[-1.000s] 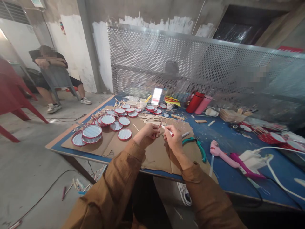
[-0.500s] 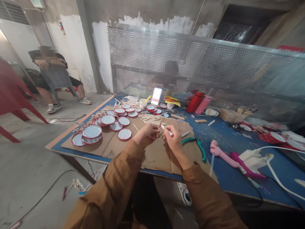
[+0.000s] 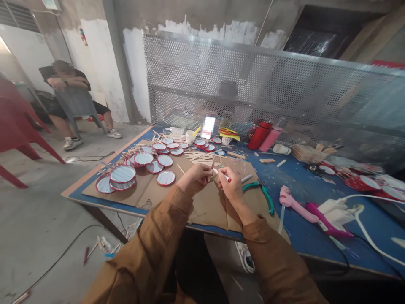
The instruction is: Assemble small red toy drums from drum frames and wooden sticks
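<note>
Above the brown cardboard, my left hand is closed on a small stick that points up and looks reddish. My right hand grips a white marker with a red end, its tip close beside the stick. Behind my hands lies a pile of thin wooden sticks. Several round discs with red rims are spread and stacked to the left of my left hand. Teal-handled pliers and a grey pen lie just right of my right hand.
A red bottle, a pink bottle and a paper cup are at the back. A pink glue gun and a magenta power strip with cables lie right. A person sits at far left; another is behind the mesh.
The marker tip has shifted slightly left toward the stick in my left hand. Both hands otherwise keep nearly the same place and hold.
</note>
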Demonstrator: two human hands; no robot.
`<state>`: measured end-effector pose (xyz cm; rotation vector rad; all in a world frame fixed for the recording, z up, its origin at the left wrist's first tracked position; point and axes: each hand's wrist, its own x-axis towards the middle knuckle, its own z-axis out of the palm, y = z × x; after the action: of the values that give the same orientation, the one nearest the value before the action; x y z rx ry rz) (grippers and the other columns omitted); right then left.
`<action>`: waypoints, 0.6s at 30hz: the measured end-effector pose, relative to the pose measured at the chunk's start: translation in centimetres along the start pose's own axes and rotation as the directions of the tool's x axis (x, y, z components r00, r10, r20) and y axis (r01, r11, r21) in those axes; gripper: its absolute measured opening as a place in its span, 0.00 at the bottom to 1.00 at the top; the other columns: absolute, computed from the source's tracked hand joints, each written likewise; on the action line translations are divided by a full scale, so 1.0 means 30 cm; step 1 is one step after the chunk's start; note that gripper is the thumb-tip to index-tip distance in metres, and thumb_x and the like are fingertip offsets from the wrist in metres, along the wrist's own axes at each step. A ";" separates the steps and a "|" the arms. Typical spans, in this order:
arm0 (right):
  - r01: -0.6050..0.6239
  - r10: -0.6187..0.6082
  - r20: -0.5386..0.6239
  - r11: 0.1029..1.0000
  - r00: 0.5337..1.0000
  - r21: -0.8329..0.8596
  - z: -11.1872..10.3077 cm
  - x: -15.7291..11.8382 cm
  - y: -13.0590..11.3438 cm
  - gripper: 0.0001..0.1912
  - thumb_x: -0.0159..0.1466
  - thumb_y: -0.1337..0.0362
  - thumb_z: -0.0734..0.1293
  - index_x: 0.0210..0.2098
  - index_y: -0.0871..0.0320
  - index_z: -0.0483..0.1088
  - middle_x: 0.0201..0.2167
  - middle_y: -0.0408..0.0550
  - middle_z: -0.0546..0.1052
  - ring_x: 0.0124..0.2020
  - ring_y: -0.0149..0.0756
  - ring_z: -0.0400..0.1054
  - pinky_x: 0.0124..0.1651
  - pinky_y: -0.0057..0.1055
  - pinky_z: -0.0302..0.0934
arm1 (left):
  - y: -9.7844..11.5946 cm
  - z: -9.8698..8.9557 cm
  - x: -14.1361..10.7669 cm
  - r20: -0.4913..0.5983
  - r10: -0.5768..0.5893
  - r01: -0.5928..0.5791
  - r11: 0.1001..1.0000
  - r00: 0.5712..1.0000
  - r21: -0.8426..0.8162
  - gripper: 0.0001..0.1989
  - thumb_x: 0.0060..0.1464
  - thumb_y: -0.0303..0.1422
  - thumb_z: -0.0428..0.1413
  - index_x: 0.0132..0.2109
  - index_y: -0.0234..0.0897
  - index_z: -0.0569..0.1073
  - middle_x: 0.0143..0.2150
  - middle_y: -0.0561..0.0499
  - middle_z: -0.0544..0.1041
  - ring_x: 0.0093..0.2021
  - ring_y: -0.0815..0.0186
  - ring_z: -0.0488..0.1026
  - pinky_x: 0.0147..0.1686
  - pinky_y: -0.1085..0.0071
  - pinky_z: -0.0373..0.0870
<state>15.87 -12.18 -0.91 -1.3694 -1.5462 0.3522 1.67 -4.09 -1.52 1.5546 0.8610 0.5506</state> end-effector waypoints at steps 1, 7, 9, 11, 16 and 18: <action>-0.008 0.008 -0.005 1.000 1.000 0.006 0.001 0.000 0.001 0.11 0.62 0.55 0.59 0.31 0.56 0.67 0.19 0.40 0.71 0.17 0.30 0.67 0.24 0.26 0.62 | 0.000 0.000 0.001 0.003 0.001 -0.001 1.000 1.000 0.003 0.06 0.50 0.28 0.55 0.27 0.31 0.68 0.18 0.55 0.69 0.16 0.76 0.65 0.19 0.80 0.63; -0.002 0.002 0.000 1.000 1.000 0.004 0.000 -0.001 -0.001 0.12 0.62 0.55 0.60 0.32 0.56 0.67 0.19 0.40 0.71 0.16 0.30 0.67 0.24 0.26 0.62 | -0.003 0.000 0.001 -0.005 0.008 -0.008 1.000 1.000 0.001 0.05 0.48 0.28 0.55 0.27 0.31 0.68 0.18 0.55 0.69 0.15 0.76 0.65 0.18 0.80 0.62; -0.010 0.010 -0.004 1.000 1.000 0.010 -0.001 -0.001 -0.003 0.12 0.62 0.55 0.60 0.31 0.56 0.67 0.18 0.40 0.71 0.16 0.30 0.66 0.23 0.26 0.62 | -0.004 0.000 0.001 0.003 0.015 -0.015 1.000 1.000 -0.001 0.06 0.48 0.28 0.56 0.27 0.31 0.68 0.17 0.55 0.69 0.15 0.76 0.65 0.18 0.80 0.61; -0.005 0.005 -0.015 1.000 1.000 0.016 -0.001 0.000 -0.003 0.12 0.62 0.55 0.60 0.32 0.56 0.67 0.19 0.40 0.71 0.16 0.30 0.67 0.23 0.26 0.62 | -0.003 0.000 0.001 0.010 0.013 -0.013 1.000 1.000 0.004 0.06 0.48 0.28 0.56 0.26 0.31 0.68 0.18 0.55 0.70 0.15 0.75 0.66 0.18 0.80 0.62; -0.007 0.007 0.014 1.000 1.000 0.016 0.002 0.000 0.005 0.12 0.62 0.54 0.60 0.31 0.56 0.67 0.18 0.40 0.71 0.16 0.30 0.66 0.23 0.25 0.62 | 0.009 0.001 -0.006 0.009 -0.004 0.004 1.000 1.000 0.014 0.06 0.49 0.28 0.55 0.26 0.32 0.67 0.17 0.56 0.69 0.15 0.76 0.65 0.19 0.80 0.63; -0.014 0.014 0.003 1.000 1.000 0.026 0.004 0.000 0.009 0.12 0.62 0.54 0.60 0.32 0.56 0.68 0.19 0.41 0.72 0.16 0.30 0.67 0.23 0.26 0.63 | 0.013 0.002 -0.009 0.007 -0.010 0.010 1.000 1.000 0.018 0.06 0.49 0.28 0.55 0.26 0.32 0.67 0.17 0.56 0.69 0.15 0.76 0.65 0.18 0.80 0.63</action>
<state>15.93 -12.06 -1.18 -1.3603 -1.5303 0.3817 1.64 -4.35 -1.12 1.5672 0.8702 0.5310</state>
